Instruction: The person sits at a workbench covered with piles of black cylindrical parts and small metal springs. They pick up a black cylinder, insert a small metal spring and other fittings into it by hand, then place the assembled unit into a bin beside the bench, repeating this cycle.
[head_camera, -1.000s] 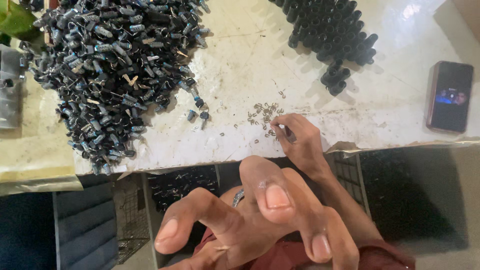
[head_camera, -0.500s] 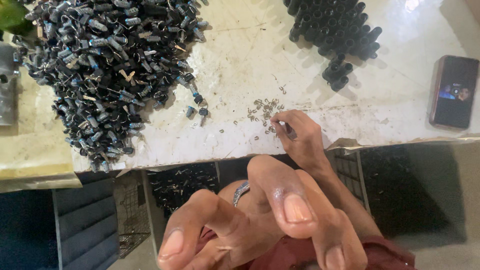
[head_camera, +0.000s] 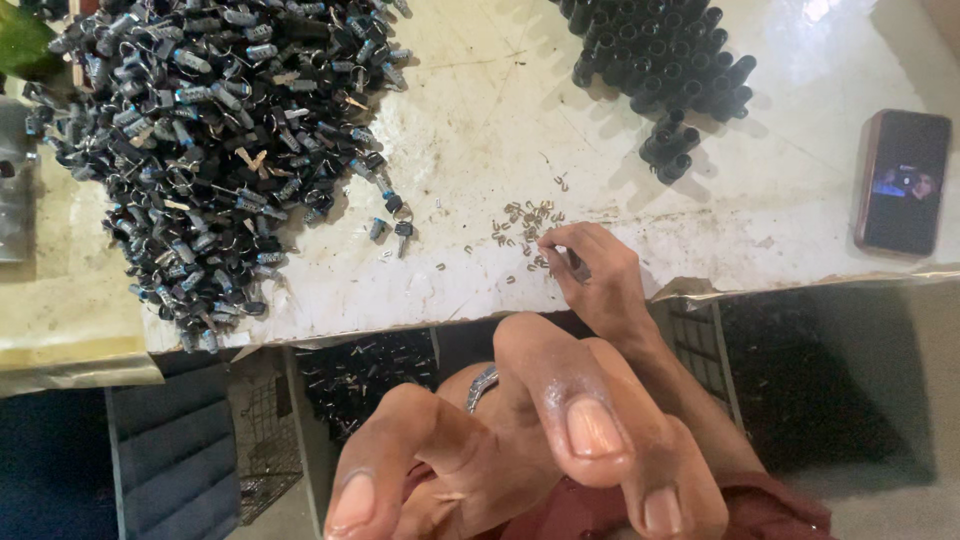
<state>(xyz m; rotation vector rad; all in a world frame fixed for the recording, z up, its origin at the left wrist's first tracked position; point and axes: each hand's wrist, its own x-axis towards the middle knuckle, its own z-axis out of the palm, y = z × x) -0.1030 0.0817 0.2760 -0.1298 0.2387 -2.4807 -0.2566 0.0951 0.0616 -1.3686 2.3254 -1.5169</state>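
Close to the camera, left hand (head_camera: 520, 450) hung blurred, fingers spread, holding nothing. Right hand (head_camera: 590, 270) rested at the table (head_camera: 480, 130) near edge, fingertips pinched narrow on small metal clips (head_camera: 525, 225) scattered there. Big heap of small padlocks (head_camera: 210, 140) filled the far-left corner, black tubes (head_camera: 665, 60) stood far right, phone (head_camera: 903, 182) lay by the right edge.
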